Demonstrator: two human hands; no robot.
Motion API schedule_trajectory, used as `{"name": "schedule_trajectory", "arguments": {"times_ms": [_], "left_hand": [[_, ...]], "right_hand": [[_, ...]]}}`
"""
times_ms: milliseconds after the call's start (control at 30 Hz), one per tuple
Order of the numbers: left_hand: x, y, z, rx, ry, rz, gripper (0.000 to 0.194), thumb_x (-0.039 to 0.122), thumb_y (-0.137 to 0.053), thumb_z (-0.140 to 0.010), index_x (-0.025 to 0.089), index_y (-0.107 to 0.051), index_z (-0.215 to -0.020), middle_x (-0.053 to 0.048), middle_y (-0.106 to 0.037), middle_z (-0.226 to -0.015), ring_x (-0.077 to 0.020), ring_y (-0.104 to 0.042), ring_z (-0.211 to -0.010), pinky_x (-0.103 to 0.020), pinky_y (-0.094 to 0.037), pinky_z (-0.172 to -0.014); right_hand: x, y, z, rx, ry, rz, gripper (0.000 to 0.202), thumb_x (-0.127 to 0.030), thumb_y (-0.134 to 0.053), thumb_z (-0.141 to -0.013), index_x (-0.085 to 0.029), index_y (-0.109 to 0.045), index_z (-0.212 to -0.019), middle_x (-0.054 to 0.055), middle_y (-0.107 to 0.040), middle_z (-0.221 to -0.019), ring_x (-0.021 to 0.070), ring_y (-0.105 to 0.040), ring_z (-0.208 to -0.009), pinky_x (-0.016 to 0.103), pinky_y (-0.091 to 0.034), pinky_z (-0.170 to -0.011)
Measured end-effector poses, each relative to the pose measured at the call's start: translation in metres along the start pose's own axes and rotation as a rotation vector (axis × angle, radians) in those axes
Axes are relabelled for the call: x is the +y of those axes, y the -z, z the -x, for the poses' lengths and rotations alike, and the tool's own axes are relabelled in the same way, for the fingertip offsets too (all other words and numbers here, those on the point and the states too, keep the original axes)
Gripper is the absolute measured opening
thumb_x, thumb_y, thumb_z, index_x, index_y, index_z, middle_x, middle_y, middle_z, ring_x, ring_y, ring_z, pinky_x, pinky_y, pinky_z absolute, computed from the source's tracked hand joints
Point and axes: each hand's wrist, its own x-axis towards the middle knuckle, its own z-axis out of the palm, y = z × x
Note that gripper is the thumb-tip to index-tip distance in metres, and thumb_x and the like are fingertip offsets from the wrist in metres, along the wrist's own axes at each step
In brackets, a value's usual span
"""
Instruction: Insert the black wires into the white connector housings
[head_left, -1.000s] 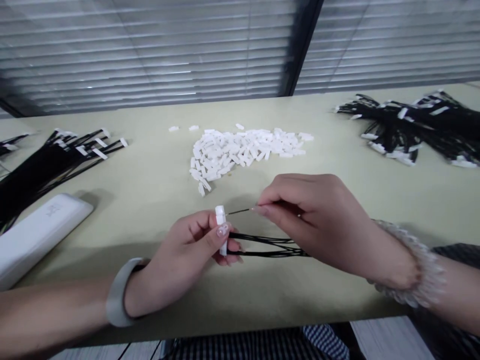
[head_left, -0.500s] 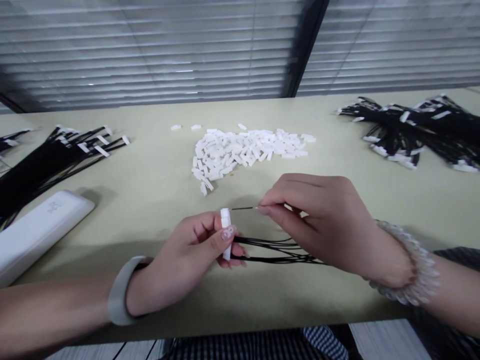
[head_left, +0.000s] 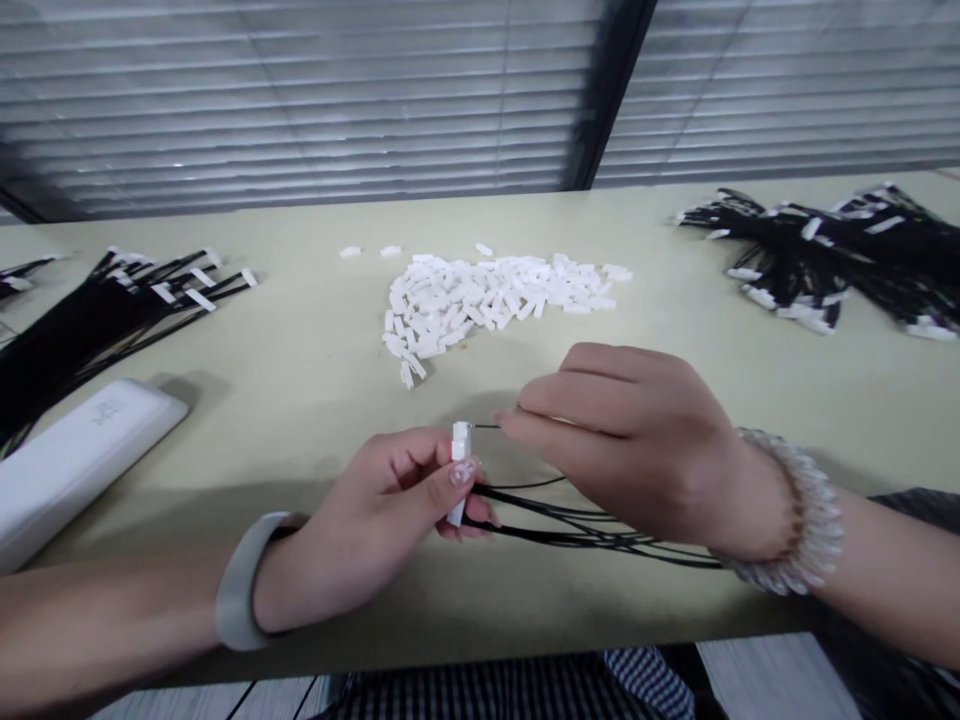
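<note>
Head cam: left hand (head_left: 375, 520) grip clamps white connector (head_left: 458, 470), right hand (head_left: 637, 440) pinches thin wire (head_left: 486, 427), tip hidden.

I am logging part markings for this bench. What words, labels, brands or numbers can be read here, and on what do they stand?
No text can be read.
White case: a faint grey mark on its top, too blurred to read.
White connector in the left hand: no marking visible.
White tags on the black wire bundles: too small to tell.

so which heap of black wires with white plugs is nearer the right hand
The tangled heap of black wires with white plugs at the table's far right; the neater bundle of black wires lies far left, beyond the left hand.
</note>
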Motion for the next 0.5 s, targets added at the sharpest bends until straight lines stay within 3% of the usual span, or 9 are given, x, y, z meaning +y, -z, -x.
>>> {"name": "schedule_trajectory", "arguments": {"times_ms": [200,500], "left_hand": [[0.0027,-0.0001,-0.0005,-0.071,-0.017,-0.030,0.020,0.030,-0.046,-0.082,0.015,-0.051,-0.069,0.003,-0.055,-0.064,-0.0077,-0.057,-0.064,-0.015,-0.044,-0.059],[0.0062,0.0038,-0.0022,-0.198,-0.035,-0.057,0.022,0.028,-0.043,-0.084,0.014,-0.054,-0.071,0.001,-0.057,-0.066,-0.0072,-0.055,-0.063,-0.016,-0.044,-0.061]], "right_hand": [[-0.0014,0.0014,-0.0040,0.031,0.056,-0.027,0.024,-0.016,-0.041,-0.082,-0.015,-0.053,-0.061,-0.001,-0.050,-0.063,0.0092,-0.027,-0.059,0.026,-0.020,-0.051],[-0.0014,-0.0044,-0.0019,0.043,0.106,-0.130,0.020,-0.016,-0.042,-0.081,-0.018,-0.053,-0.064,-0.002,-0.052,-0.065,0.0097,-0.031,-0.059,0.027,-0.023,-0.052]]}}
